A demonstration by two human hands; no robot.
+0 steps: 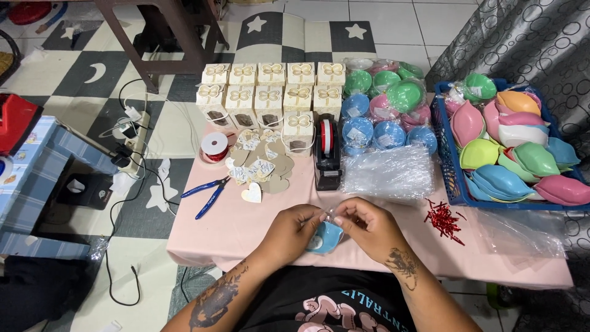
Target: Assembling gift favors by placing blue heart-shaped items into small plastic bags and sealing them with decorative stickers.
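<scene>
Fingertips are meeting over a small blue bowl that we are holding at the pink table's near edge: left hand and right hand are both pinching its clear wrapping, which is showing a pale label inside.

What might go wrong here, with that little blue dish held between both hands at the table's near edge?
The blue dish sits pinched between the left hand and right hand right at the table edge, so it may drop into the lap if it slips. The red twist ties lie loose near the right hand and may get swept off. The blue pliers lie near the left elbow's path.
</scene>
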